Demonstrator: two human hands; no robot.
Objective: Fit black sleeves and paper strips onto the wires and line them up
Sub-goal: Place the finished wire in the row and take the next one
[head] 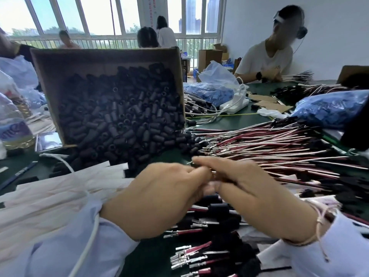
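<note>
Landmark: a brown cardboard box [50, 80], tipped on its side with the open face toward the wearer.
Black sleeves [123, 116]: short matte tubes with round hollow ends. They fill the box and spill out over its lower edge.
Wire heap [269, 142]: just right of the box, thin red and white insulated wires with small shiny metal terminals, lying almost parallel.
Left hand [157, 200]: in front of the box's spill. The fingers are curled and pinch one wire [214, 174].
Right hand [249, 196]: meets the left hand fingertip to fingertip. Long fingers lie over the same wire and the thumb is under it, but the grip is blurred.
Wire tip: a small metal end sticks out above the left fingers.
Paper strips [60, 188]: in front of the box's left corner, long, flat, pale bands in a loose layer.
Sleeved wires [201, 256]: nearer to the wearer than the hands, in a rough row with the terminals pointing left.
Table [229, 120]: dark green, smooth surface.
</note>
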